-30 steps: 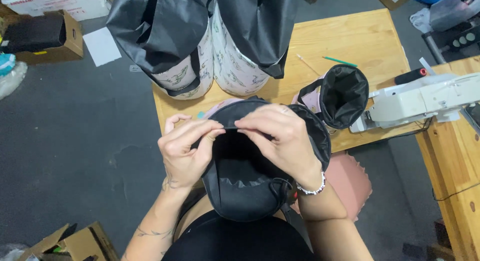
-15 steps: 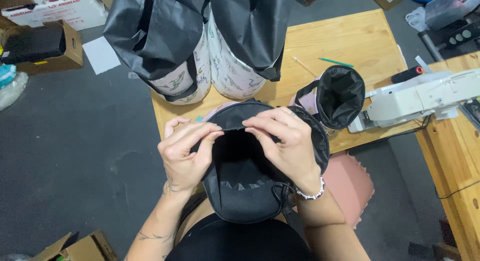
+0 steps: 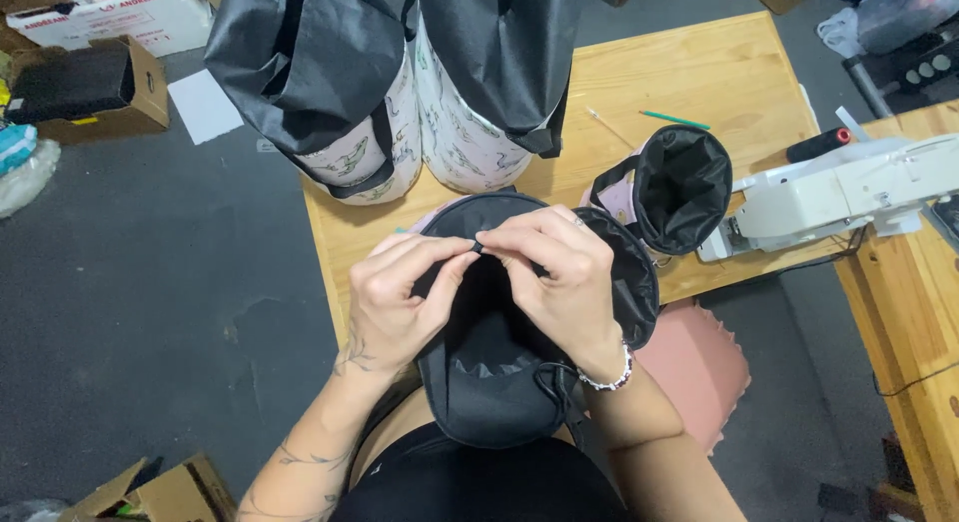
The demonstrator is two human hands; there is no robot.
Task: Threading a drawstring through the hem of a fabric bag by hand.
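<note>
One black fabric pouch rests in our lap at the edge of the wooden table. Our left hand and right hand pinch its rim together between fingertips. Beyond stand two black-topped printed bags and a sewing machine.

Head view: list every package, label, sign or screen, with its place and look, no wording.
White carton: floor, top left; long box, red and blue print.
Brown cardboard box: floor below it; open, black contents.
Open cardboard box: floor, bottom left; flaps up.
No signs or screens visible.
</note>
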